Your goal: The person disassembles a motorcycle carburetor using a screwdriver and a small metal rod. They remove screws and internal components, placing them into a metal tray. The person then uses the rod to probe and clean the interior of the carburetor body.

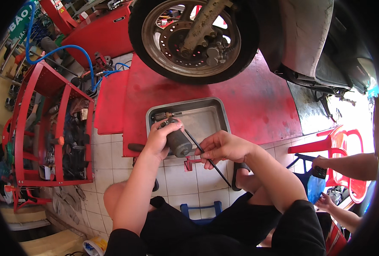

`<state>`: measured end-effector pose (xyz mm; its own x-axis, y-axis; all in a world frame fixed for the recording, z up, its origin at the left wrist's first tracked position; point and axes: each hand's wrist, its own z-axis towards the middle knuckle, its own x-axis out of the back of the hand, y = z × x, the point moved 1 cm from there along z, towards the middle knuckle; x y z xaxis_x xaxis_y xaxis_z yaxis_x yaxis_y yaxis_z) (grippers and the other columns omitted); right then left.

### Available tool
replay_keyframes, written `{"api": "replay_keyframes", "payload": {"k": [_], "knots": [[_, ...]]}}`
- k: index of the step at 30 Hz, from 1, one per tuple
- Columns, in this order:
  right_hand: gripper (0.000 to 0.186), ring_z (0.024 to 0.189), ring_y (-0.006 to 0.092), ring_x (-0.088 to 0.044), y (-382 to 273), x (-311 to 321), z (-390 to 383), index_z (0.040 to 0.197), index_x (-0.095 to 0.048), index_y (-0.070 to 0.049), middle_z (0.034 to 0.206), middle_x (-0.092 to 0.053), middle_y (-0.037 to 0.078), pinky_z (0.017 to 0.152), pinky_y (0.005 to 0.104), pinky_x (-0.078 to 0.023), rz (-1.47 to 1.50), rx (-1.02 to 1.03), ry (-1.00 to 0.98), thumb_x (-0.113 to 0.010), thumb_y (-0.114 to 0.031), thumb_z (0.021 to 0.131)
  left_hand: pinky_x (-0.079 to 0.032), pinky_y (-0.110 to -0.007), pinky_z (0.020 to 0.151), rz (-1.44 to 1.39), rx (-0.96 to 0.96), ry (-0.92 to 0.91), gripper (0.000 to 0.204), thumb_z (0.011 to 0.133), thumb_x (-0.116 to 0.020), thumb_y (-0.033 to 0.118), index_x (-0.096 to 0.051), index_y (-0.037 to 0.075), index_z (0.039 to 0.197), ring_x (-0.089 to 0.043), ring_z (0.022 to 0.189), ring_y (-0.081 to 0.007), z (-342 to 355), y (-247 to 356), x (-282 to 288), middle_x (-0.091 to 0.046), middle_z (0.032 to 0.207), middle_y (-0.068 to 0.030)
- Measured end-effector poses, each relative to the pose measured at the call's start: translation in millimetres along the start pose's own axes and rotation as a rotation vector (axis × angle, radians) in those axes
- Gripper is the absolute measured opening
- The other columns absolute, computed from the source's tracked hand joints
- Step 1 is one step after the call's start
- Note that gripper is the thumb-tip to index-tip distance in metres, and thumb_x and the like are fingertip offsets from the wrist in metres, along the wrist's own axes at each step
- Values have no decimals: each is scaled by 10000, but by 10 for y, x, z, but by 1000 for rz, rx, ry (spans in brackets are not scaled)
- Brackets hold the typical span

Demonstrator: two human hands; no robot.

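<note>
- Dark metal cylinder (179, 143) was held in the air over the near edge of the tray, its rounded end tilted toward the person.
- The left hand (157, 138) grasped it, thumb across the top and fingers curled round its left side.
- The right hand (225, 147) pinched a thin black rod (220, 173) between thumb and fingertips; the rod slanted down to the right, its upper end beside the cylinder, whether touching I could not tell.
- The metal tray (204, 119) stood at the near edge of a red platform (262, 115). In its far left corner lay a small coppery part with a shaft (164, 115); the right half showed bare metal.
- A motorcycle wheel (176, 38) with a drilled disc rose beyond the tray, over the platform's far edge.
- Left of the platform, a red rack (60, 128) held a dark jumble of tools, too blurred to sort.
- At the lower left, a yellow-and-white tub (100, 245) contained small blue things.
</note>
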<state>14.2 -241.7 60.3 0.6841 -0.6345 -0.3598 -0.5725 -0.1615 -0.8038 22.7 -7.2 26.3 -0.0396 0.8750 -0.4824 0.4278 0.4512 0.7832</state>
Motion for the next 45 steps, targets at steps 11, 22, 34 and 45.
{"api": "replay_keyframes", "payload": {"k": [11,22,34,45], "knots": [[350,625,120,-527,-82,-126,125,1089,-675,7,752,-609,76,585,295,-461,-676,599,619,-816,-117,793,-558,-369,769,-95,199,-40,293,818,-736,97,-607,-7,1060,-656,899,-219,-59,-126,-155,-654,984,-126],[294,707,225,-595,-87,62,120,997,-711,-45,791,-608,80,607,338,-482,-895,746,447,-830,-72,729,-579,-353,699,-32,340,-149,324,814,-754,100,-622,-31,1079,-685,826,-205,-112,-197,-161,-675,956,-124],[308,765,289,-627,-60,103,157,1031,-661,8,880,-652,126,654,362,-500,-821,830,413,-795,-48,760,-577,-359,654,-85,298,-216,353,851,-717,150,-582,-16,1132,-676,762,-241,-122,-216,-179,-656,928,-135],[272,864,326,-641,-63,94,276,1064,-650,11,945,-660,147,763,394,-508,-753,886,371,-750,-86,831,-582,-430,613,-333,324,-339,435,959,-620,358,-514,63,1261,-611,868,-320,-89,-341,-69,-575,1027,-138]]}}
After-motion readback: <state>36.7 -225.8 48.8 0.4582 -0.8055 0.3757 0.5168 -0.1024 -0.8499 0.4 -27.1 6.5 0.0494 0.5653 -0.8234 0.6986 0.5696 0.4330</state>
